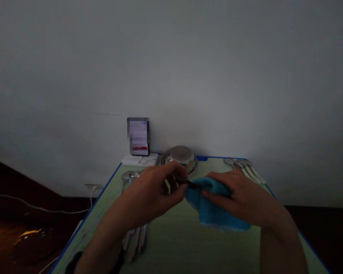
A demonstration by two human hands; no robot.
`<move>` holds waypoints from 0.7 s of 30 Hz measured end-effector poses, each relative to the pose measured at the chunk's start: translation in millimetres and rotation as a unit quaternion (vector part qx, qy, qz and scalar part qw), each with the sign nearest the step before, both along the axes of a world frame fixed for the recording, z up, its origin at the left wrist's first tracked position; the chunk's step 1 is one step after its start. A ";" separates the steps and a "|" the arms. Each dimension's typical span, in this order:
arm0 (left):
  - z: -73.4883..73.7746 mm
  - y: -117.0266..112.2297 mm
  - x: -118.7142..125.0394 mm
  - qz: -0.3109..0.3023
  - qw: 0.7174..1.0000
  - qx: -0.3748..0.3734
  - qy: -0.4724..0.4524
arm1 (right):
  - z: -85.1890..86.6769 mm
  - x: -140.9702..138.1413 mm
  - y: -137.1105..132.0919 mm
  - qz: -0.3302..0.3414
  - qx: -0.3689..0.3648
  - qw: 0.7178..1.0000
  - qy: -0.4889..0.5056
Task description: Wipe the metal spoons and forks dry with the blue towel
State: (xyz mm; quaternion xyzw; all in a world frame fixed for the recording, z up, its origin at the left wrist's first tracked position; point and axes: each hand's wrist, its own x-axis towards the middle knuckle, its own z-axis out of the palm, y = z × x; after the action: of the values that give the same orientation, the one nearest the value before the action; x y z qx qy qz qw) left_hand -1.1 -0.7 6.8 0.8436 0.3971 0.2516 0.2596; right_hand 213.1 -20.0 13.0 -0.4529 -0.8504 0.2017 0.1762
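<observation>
Blue cloth (217,217) in the curled right hand (240,192) wraps a thin dark thing (192,184) mid-frame; the left hand (156,188), nearly closed, pinches its bare end, likely to keep it steady.

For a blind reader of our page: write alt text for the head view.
A left hand holds a thin dark item whose other end meets a blue cloth in the right hand, above a green table. Beyond them are a phone and a metal bowl; utensils lie at left and right.
</observation>
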 end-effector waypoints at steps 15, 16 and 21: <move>2.2 3.8 -10.9 -0.010 0.999 -0.004 0.034 | -4.7 3.1 0.6 0.000 0.010 1.000 0.007; 2.3 3.6 -10.5 -0.009 0.999 0.003 0.043 | -4.1 3.1 0.7 0.001 0.005 1.000 0.005; 2.1 2.3 -6.2 -0.035 0.996 0.021 0.083 | -0.1 0.8 1.8 0.005 -0.017 1.000 -0.011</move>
State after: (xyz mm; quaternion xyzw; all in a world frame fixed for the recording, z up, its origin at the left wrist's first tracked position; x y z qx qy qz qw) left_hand -7.3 1.6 8.9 0.8803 0.3820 0.1798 0.2165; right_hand 213.9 -18.2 12.9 -0.4538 -0.8510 0.2121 0.1580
